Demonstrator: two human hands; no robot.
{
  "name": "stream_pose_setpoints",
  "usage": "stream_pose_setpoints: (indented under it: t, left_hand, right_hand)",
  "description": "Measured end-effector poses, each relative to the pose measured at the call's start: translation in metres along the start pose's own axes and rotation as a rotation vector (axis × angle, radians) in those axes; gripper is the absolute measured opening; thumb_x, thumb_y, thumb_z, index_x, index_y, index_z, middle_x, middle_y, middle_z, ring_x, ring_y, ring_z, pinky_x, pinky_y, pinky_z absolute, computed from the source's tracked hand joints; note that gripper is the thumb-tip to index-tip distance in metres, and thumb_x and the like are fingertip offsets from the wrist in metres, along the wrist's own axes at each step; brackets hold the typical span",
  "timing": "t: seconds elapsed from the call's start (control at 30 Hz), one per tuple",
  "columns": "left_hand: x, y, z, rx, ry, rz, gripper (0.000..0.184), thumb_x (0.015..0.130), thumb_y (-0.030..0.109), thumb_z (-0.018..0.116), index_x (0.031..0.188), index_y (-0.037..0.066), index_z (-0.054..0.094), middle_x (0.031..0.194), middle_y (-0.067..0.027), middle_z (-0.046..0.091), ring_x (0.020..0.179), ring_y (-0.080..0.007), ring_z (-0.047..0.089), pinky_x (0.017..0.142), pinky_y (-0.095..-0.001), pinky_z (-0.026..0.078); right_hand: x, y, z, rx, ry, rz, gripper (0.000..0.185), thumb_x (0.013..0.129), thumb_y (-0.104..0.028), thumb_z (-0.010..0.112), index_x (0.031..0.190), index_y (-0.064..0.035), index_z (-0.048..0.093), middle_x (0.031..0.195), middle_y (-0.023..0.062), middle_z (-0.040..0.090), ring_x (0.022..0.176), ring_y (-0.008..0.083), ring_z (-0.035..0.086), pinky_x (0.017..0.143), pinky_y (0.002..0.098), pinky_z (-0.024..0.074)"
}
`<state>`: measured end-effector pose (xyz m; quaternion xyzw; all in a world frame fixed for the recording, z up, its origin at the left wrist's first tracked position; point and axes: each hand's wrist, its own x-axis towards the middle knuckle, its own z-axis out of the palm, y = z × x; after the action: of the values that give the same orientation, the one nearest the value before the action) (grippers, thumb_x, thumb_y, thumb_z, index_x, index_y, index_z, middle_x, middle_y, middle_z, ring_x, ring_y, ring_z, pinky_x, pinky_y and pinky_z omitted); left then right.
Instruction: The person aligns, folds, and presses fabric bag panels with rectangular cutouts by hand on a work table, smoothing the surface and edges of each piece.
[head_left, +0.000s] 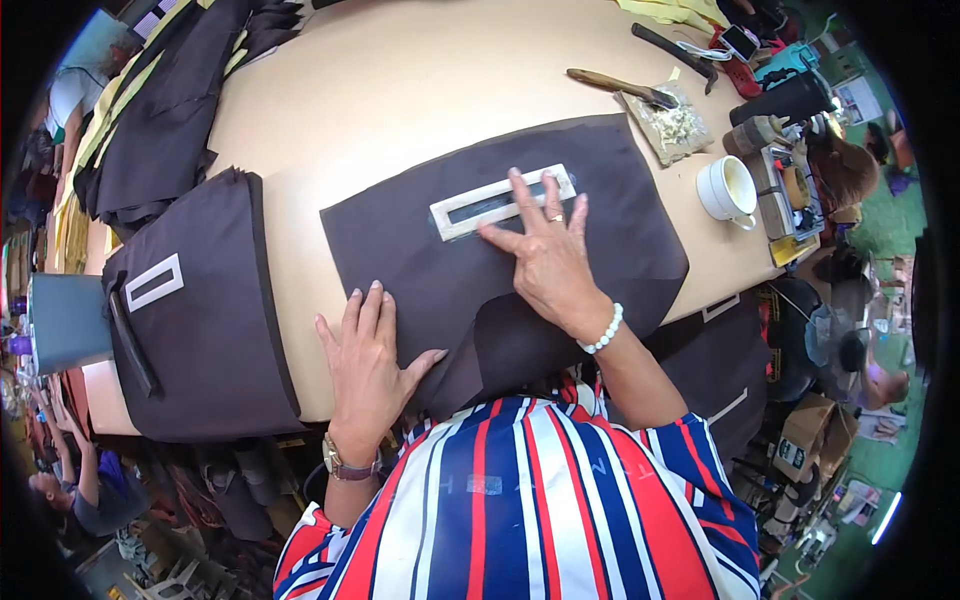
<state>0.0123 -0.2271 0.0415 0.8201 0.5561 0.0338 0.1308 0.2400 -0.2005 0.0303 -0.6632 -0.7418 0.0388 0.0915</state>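
Observation:
A dark brown fabric panel (400, 215) lies on the pale table in front of me, its near edge folded and hanging toward my body. On it rests a white rectangular frame (462, 226) with a long slot, tilted up to the right. My right hand (550, 250), with a beaded bracelet, has its fingers spread over the frame's right half, fingertips touching the frame and the fabric beside it. My left hand (365, 350), wearing a watch, lies flat with fingers apart at the panel's near left edge.
Left is a stack of dark panels (215, 330) with another white frame (154, 281) and a dark-handled tool (134, 340). Right are a white mug (727, 190), a plastic bag (672, 122), a wooden-handled tool (620, 86) and a dark hammer-like tool (675, 55). People work nearby.

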Motion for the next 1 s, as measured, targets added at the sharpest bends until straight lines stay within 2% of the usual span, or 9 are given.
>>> stream_pose_setpoints:
  t: [0.13,0.3,0.4,0.53,0.63,0.67,0.8,0.93,1.0]
  left_hand:
    - [0.0,0.001,-0.005,-0.103,0.07,-0.029,0.069,0.072,0.035,0.073,0.125,-0.002,0.048,0.134,-0.0165,0.043,0.124,-0.0328,0.039,0.103,-0.0528,0.025]
    - [-0.02,0.005,0.007,-0.175,0.361,-0.244,0.058,0.074,0.021,0.073,0.121,-0.003,0.048,0.125,-0.0213,0.047,0.116,-0.0368,0.043,0.097,-0.0419,0.035]
    - [-0.03,0.012,0.013,-0.153,0.384,-0.319,0.046,0.075,0.019,0.072,0.11,-0.003,0.051,0.118,-0.0209,0.049,0.111,-0.037,0.045,0.095,-0.0428,0.035]
    - [-0.023,0.017,0.019,-0.234,0.369,-0.236,0.025,0.08,0.016,0.068,0.091,-0.002,0.053,0.103,-0.0159,0.054,0.098,-0.0293,0.051,0.086,-0.0388,0.039]
    - [-0.015,0.017,0.022,-0.857,0.402,-0.426,0.016,0.085,0.011,0.063,0.084,-0.001,0.052,0.089,-0.0089,0.055,0.084,-0.0169,0.053,0.076,-0.0284,0.041]
    - [-0.013,0.015,0.016,-0.921,0.393,-0.376,0.008,0.092,0.008,0.054,0.089,0.003,0.05,0.082,0.003,0.046,0.076,-0.0045,0.042,0.067,-0.0187,0.036]
    - [0.017,0.013,-0.026,-1.11,0.605,-0.31,0.01,0.091,0.008,0.054,0.096,0.002,0.05,0.084,0.0023,0.048,0.077,-0.0042,0.043,0.072,-0.018,0.035]
    - [0.057,0.005,-0.075,-1.275,0.685,-0.113,0.045,0.088,0.005,0.052,0.13,-0.004,0.042,0.127,-0.0095,0.047,0.106,-0.0142,0.051,0.097,-0.0284,0.035]
    - [0.082,-0.01,-0.093,-1.425,0.643,-0.028,0.051,0.086,-0.001,0.054,0.134,-0.002,0.036,0.108,-0.0108,0.059,0.097,-0.0129,0.058,0.09,-0.0243,0.042]
  right_hand:
    - [-0.007,0.045,-0.024,-0.187,0.138,0.285,0.05,0.076,-0.013,0.054,0.125,-0.0084,0.051,0.142,0.0175,0.031,0.132,0.0427,0.022,0.1,0.0672,0.0162]
    - [-0.06,0.122,-0.03,-0.215,0.423,0.603,0.065,0.083,-0.03,0.058,0.136,-0.0001,0.033,0.12,0.0191,0.053,0.109,0.0327,0.05,0.091,0.0479,0.0364]
    - [-0.068,0.115,-0.048,0.152,0.249,0.927,0.07,0.083,-0.033,0.06,0.137,0.0007,0.032,0.102,0.0212,0.059,0.094,0.0331,0.057,0.082,0.0428,0.0425]
    - [-0.071,0.134,-0.036,0.394,0.274,0.808,0.07,0.081,-0.018,0.065,0.137,0.0023,0.031,0.083,0.0147,0.059,0.076,0.0254,0.06,0.07,0.0345,0.0456]
    - [-0.068,0.136,-0.046,0.653,0.269,0.77,0.064,0.081,-0.005,0.063,0.136,0.0043,0.032,0.082,0.009,0.058,0.073,0.0144,0.057,0.067,0.0258,0.0448]
    - [-0.068,0.141,-0.045,0.822,0.344,0.73,0.062,0.081,-0.003,0.062,0.136,0.0049,0.032,0.082,0.0076,0.058,0.074,0.0118,0.056,0.067,0.0237,0.0443]
    - [-0.054,0.154,-0.065,1.263,0.552,0.538,0.056,0.082,0.003,0.059,0.133,0.0055,0.036,0.088,0.0044,0.058,0.079,0.0072,0.055,0.072,0.0197,0.0443]
    - [-0.007,0.171,-0.102,1.392,0.542,0.32,0.052,0.083,-0.001,0.059,0.131,0.0045,0.039,0.092,0.0061,0.06,0.083,0.0082,0.056,0.077,0.0206,0.0455]
    - [0.029,0.179,-0.116,1.422,0.47,0.281,0.047,0.085,-0.004,0.057,0.129,0.0045,0.041,0.093,0.006,0.06,0.081,0.008,0.056,0.075,0.0207,0.0463]
